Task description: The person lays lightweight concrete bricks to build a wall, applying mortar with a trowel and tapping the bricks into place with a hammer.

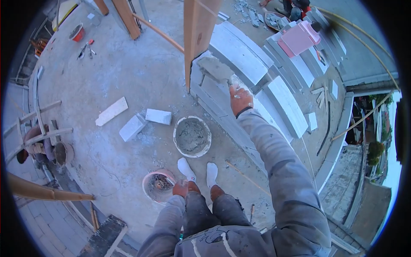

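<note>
Your right hand (242, 99) is stretched out over the low block wall (218, 97), right at a patch of wet grey mortar (215, 69) on its top. Fingers look curled; can't tell what, if anything, they grasp. Your left hand (180, 188) hangs low by your knee, next to the rim of a pinkish basin (147, 197) with debris inside; can't tell if it grasps or touches anything.

Round bucket (191, 155) sits on the concrete floor (107, 77) just beyond your white-socked feet (186, 168), with grey mortar (191, 132) in it. Left of the bucket: two pale blocks (158, 116), one just beside the other, plus a thin slab (112, 112) farther left.

A wooden post (200, 34) stands upright at the far end of the wall. Right of the wall, long pale blocks (284, 105) lie in rows; farther off, a pink jerrycan (299, 39) rests on more blocks. Far left: red bucket (78, 36), with small tools (87, 50) lying near it on the floor. One person (37, 141) is at the left edge beside a wooden frame (40, 138), another (295, 10) at the far right, partly cut off.
</note>
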{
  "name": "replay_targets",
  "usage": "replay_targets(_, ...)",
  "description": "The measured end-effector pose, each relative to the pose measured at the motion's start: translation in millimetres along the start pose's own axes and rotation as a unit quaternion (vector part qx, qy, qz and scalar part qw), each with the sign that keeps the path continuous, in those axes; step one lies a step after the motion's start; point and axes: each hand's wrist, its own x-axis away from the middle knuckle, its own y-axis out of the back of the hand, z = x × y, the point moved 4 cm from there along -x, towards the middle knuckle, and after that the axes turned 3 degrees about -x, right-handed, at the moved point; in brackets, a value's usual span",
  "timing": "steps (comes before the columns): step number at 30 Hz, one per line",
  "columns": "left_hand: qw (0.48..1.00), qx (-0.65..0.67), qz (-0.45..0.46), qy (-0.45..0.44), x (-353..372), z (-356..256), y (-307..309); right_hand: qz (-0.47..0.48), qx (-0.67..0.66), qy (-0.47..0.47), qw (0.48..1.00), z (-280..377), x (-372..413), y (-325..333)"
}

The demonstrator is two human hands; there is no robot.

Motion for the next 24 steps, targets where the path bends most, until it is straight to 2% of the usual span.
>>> replay_targets(2,1.000,0.013,-0.005,-0.016,7.4,-16.1,10.2,0.046,0.013,-0.007,0.999,-8.9,15.9,-9.8)
replay_targets(4,1.000,-0.011,0.004,0.000,9.8,-31.2,24.4,0.034,-0.007,-0.011,0.999,-18.2,34.7,-13.9)
replay_targets(9,0.998,-0.056,-0.035,-0.007,-3.3,-12.8,53.3,0.055,-0.006,-0.027,0.998,-38.5,73.6,-21.3)
replay_targets(12,0.995,-0.066,-0.064,-0.027,-1.5,-24.4,84.4,0.074,-0.004,-0.049,0.996,-47.4,96.6,-33.0)
replay_targets(14,0.996,-0.045,-0.075,-0.008,0.9,-25.2,95.3,0.081,-0.009,-0.057,0.995,-54.8,110.7,-30.9)
replay_targets(20,0.995,-0.076,-0.060,-0.021,5.7,-42.5,84.3,0.106,0.008,-0.083,0.991,-68.4,160.1,-37.8)
replay_targets(23,0.995,-0.082,-0.036,-0.036,20.0,-73.3,72.3,0.086,-0.049,-0.113,0.989,-75.8,203.5,-59.2)
replay_targets(24,0.995,-0.086,-0.038,-0.042,20.5,-81.8,68.1,0.106,-0.081,-0.120,0.984,-78.0,220.3,-70.8)
